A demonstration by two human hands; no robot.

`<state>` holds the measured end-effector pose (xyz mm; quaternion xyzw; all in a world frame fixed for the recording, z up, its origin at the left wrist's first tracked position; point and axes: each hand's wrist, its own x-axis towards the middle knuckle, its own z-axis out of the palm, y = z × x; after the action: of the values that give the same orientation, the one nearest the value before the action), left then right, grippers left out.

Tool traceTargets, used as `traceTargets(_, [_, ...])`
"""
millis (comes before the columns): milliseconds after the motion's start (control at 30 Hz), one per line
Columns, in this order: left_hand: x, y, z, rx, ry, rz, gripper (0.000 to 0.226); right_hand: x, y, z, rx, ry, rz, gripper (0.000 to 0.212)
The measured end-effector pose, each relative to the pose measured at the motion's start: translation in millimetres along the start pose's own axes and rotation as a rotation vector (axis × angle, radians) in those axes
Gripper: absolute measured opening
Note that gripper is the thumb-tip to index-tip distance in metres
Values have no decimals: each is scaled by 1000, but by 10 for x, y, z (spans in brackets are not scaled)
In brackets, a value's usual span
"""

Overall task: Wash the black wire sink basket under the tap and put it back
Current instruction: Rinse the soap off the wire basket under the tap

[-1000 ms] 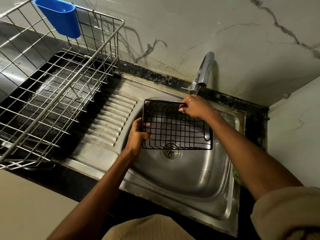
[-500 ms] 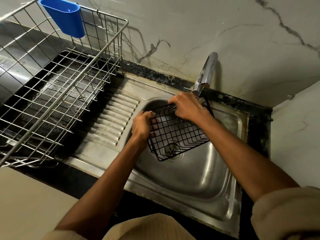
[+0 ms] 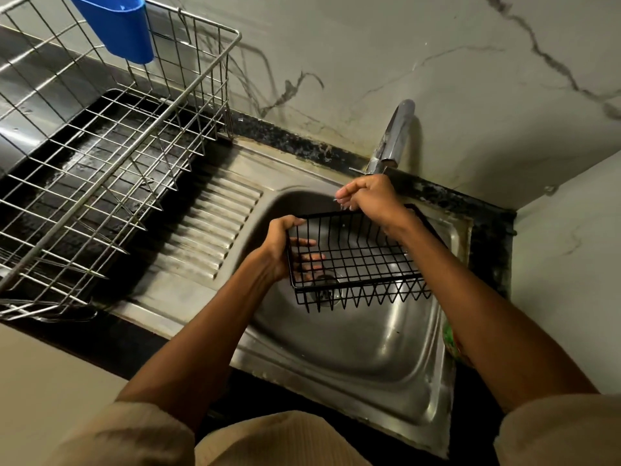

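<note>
At the centre of the frame, the black wire basket (image 3: 361,257) hangs open side up over the steel sink (image 3: 353,351), above the drain. The left hand (image 3: 280,250) clamps its left rim, thumb on the top wire, fingers (image 3: 304,243) spread inside. The right hand (image 3: 368,198), curled loosely shut, hovers just above the far rim, under the tap (image 3: 393,139).

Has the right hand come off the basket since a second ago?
Yes. The right hand has left the black wire basket and risen to the tap lever; the left hand alone holds the basket.
</note>
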<state>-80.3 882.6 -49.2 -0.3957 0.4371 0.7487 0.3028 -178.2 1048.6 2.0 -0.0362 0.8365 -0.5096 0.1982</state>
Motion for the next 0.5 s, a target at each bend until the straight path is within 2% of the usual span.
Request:
traceTargets(67, [27, 62, 55, 63, -35, -18, 60, -12, -63, -50, 150, -32, 72, 40])
traceTargets(133, [39, 128, 132, 105, -69, -20, 57, -27, -121, -112, 216, -144, 127, 40])
traceTargets(233, [64, 218, 278, 116, -116, 31, 48, -45, -160, -117, 14, -396, 246, 41])
traceTargets(333, [61, 274, 424, 151, -149, 61, 56, 14, -116, -2, -249, -491, 311, 34])
traceTargets(400, [64, 303, 443, 188, -143, 66, 71, 56, -98, 31, -288, -534, 317, 36])
traceTargets(500, [45, 361, 366, 232, -88, 123, 76, 80, -83, -85, -198, -652, 356, 41])
